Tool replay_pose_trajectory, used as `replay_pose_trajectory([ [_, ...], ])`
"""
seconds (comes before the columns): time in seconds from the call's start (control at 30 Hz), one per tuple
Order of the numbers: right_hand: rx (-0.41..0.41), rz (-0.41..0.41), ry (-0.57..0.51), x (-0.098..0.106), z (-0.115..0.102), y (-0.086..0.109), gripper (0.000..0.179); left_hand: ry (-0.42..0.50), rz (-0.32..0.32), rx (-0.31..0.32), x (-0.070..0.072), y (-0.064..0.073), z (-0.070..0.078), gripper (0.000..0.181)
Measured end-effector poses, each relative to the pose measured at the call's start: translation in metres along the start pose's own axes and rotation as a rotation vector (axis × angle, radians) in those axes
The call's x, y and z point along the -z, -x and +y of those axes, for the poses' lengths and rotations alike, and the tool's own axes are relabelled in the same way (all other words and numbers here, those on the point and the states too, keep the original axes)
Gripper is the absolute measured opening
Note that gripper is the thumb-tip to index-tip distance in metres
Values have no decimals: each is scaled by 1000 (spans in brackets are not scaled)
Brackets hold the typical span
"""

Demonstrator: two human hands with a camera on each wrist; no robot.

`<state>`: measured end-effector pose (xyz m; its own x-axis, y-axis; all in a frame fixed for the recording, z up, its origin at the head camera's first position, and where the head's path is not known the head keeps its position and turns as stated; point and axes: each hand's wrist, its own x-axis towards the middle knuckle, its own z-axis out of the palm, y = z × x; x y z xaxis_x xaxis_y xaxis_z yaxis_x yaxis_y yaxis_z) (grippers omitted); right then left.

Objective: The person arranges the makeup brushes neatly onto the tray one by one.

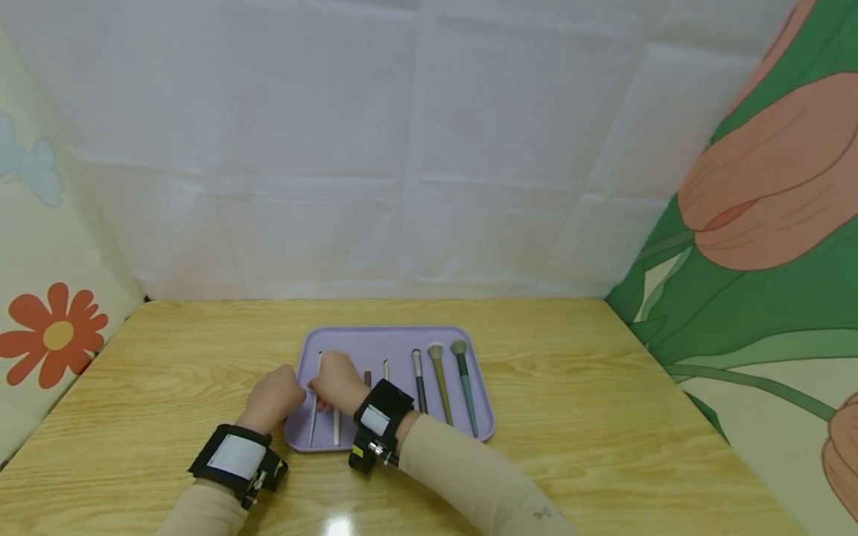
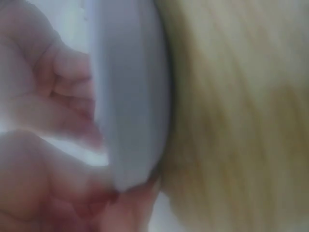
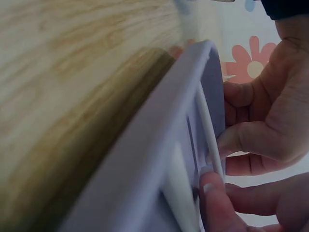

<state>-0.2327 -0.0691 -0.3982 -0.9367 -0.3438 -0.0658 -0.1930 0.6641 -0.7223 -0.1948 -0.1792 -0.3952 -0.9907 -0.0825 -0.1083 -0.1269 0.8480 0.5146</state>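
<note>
A shallow lilac tray (image 1: pixel 375 336) lies on the table with several makeup brushes laid side by side in it. At its left edge my left hand (image 1: pixel 275 394) grips the rim; in the left wrist view the fingers of that hand (image 2: pixel 53 186) bend around the tray wall (image 2: pixel 128 96). My right hand (image 1: pixel 338 381) reaches over the tray's left part. In the right wrist view its fingertips (image 3: pixel 215 195) pinch a thin white-handled makeup brush (image 3: pixel 208 125), the leftmost brush (image 1: pixel 313 423) in the head view. A second white-handled brush (image 1: pixel 337 430) lies just right of it, partly hidden by my right hand.
Further right in the tray lie a dark-handled brush (image 1: pixel 420 383), an olive brush (image 1: pixel 440 383) and a green brush (image 1: pixel 465 387). Two slimmer brushes are partly covered by my right wrist. Wooden table (image 1: pixel 570 417) surrounds the tray, with a white sheet (image 1: pixel 402 149) behind.
</note>
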Motion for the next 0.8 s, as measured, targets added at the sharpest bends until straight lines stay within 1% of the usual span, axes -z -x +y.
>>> replay_pose_trajectory([
  [0.13, 26, 7, 77, -2, -2, -1, 23, -6, -1, 3, 0, 0, 0, 4],
  [0.23, 51, 19, 112, -3, -3, -1, 23, -14, 5, -4, 0, 0, -1, 4],
  [0.4, 50, 21, 155, -3, -4, -2, 23, -15, -3, 4, 1, 0, 1, 5],
  [0.67, 29, 38, 130, -4, -4, 0, 21, -6, -16, 19, 2, 1, 2, 11],
  [0.8, 34, 44, 129, -4, -3, 2, 27, -12, -12, 14, 2, 1, 1, 8],
])
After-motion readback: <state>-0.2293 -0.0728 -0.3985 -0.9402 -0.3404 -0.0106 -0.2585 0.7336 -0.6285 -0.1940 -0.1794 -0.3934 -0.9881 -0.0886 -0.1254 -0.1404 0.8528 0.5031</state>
